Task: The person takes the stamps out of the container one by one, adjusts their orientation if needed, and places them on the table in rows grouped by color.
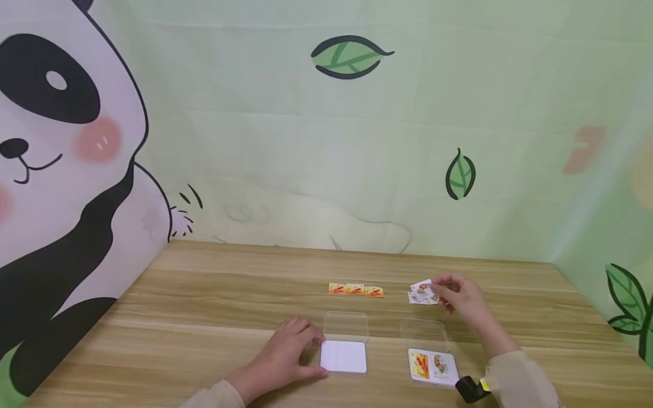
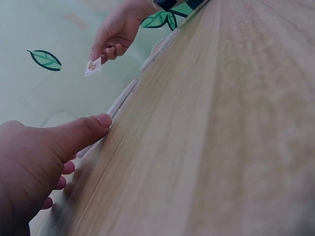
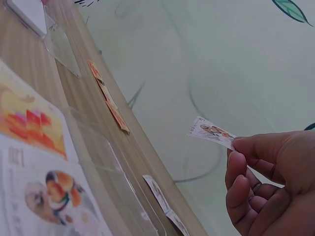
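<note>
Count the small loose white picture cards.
3 visible: the held card, pinched by the right hand; and on the table, a left card and a right card in a row. More may be hidden behind that hand.

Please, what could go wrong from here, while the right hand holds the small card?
The right hand pinches the small card at one end, so it might slip or bend. Two similar cards lie nearby; lowering this one could nudge or cover them. The left hand rests at the edge of the white stack and might push it askew.
</note>
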{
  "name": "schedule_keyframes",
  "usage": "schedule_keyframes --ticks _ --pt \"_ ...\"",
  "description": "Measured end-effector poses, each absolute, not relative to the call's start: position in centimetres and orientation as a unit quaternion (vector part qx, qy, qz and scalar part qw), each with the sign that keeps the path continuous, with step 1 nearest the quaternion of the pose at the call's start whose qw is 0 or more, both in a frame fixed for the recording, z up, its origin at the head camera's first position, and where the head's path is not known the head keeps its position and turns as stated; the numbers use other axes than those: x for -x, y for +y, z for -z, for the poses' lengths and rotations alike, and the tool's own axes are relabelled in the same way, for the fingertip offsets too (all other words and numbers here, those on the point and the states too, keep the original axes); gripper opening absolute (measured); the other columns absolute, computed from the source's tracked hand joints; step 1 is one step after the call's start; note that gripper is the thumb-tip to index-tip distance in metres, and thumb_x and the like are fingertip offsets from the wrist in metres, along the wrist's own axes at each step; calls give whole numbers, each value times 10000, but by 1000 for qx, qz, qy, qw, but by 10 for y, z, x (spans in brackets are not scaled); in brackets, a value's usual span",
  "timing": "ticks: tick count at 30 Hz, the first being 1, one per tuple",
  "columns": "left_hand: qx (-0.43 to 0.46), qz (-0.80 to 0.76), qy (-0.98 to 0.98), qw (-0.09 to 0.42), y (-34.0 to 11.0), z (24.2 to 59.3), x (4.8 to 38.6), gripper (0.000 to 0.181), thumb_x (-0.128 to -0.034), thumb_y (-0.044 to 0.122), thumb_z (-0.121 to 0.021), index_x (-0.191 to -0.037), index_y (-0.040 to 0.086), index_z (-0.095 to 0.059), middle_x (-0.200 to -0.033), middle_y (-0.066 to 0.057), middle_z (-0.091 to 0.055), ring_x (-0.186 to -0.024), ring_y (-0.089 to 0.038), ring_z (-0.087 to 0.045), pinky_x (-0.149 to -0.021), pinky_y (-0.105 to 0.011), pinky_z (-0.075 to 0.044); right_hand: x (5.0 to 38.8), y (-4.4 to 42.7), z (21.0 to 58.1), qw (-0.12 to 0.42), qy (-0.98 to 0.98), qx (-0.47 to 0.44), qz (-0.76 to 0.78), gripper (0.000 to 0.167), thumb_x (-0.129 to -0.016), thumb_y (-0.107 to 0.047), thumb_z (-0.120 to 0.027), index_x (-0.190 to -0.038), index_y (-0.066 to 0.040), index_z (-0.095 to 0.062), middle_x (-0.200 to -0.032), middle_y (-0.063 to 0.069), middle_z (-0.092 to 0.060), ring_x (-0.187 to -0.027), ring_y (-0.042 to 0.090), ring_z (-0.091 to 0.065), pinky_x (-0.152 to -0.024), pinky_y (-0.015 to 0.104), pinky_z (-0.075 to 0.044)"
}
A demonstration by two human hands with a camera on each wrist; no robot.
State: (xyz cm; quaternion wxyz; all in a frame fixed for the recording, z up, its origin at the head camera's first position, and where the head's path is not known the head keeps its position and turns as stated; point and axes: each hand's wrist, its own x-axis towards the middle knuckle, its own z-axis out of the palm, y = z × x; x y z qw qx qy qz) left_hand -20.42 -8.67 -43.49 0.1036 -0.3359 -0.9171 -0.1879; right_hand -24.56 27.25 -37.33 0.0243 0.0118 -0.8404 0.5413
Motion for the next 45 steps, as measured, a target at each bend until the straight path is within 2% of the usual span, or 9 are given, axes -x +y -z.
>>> schedule_keyframes --ticks 9,18,29,37,45 --pt "335 187 -918 104 -86 435 203 484 -710 499 -780 -1044 190 -617 -1014 98 -557 -1022 -113 -514 -956 -375 -430 247 287 379 37 -838 34 -543 300 -956 -108 -560 -1168 100 -518 -766 -101 -615 -636 42 -550 -559 223 -487" --pt "338 182 -916 114 -85 436 204 488 -707 505 -779 -1045 193 -617 -1016 92 -560 -1013 -115 -515 -945 -367 -433 249 299 385 40 -838 71 -540 302 -952 -135 -576 -1151 87 -531 -776 -85 -623 -647 66 -569 -555 219 -484" --pt "344 181 -913 123 -86 437 205 480 -717 513 -773 -1035 189 -615 -1000 90 -555 -1001 -113 -514 -927 -365 -436 252 317 396 43 -821 109 -558 269 -955 -143 -570 -1121 69 -553 -734 -102 -610 -604 27 -552 -530 198 -475" --pt "341 185 -913 124 -86 436 203 490 -711 512 -778 -1037 181 -622 -989 86 -560 -992 -113 -515 -932 -373 -434 254 325 403 53 -811 135 -567 191 -947 -147 -582 -1050 13 -594 -716 -107 -601 -584 25 -549 -503 189 -472" --pt "340 185 -914 123 -86 434 202 493 -708 510 -779 -1041 183 -622 -996 83 -560 -996 -119 -513 -934 -374 -432 255 330 411 60 -817 148 -554 307 -948 -126 -566 -1146 106 -534 -711 -93 -587 -559 23 -535 -485 195 -466"
